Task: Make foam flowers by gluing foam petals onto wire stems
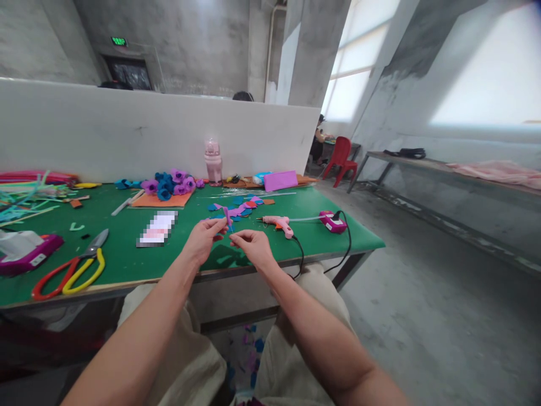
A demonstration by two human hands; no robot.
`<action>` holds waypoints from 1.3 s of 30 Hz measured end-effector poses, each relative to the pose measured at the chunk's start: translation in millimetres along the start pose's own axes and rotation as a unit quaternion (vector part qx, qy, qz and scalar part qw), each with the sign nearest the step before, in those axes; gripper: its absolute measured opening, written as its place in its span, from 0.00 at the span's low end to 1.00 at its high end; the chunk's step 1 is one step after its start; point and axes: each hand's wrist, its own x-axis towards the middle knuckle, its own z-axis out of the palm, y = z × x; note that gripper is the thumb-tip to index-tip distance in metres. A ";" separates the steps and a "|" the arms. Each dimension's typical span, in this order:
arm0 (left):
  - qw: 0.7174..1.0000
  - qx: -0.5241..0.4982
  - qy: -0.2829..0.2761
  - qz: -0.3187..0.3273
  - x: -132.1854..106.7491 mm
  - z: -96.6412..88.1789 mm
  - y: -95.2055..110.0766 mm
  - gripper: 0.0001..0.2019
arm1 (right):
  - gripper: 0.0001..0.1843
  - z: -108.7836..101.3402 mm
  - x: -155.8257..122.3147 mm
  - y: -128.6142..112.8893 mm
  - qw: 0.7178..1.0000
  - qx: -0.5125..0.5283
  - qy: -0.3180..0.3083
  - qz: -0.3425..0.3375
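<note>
The left hand [203, 239] is pinching a purple strip [227, 214] above the green bench [131, 262], and the right hand [253, 245] is apparently closing its grip on the lower end of a thin blue stem [230, 226] below it, probably so that the small work is being steadied from both ends. Cut pieces [240, 212] are lying just beyond the fingertips, likely for easy reach. The glue gun [279, 223] is resting to the right, its nozzle pointing inward, perhaps for quick pick-up. The orange sheet [158, 200] is carrying purple and blue flowers, seemingly keeping them off the scraps. No brand is showing legibly: the power strip [332, 223] is bearing a white label too small to read, the phone [157, 229] is displaying only blocks, and the green wall sign [119, 41] is glowing illegibly.
</note>
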 end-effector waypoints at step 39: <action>0.997 -0.046 -0.053 -0.032 -0.6 0.0 -0.4 0.12 | 0.13 -2.5 -3.6 -7.7 0.983 0.149 -0.082 0.068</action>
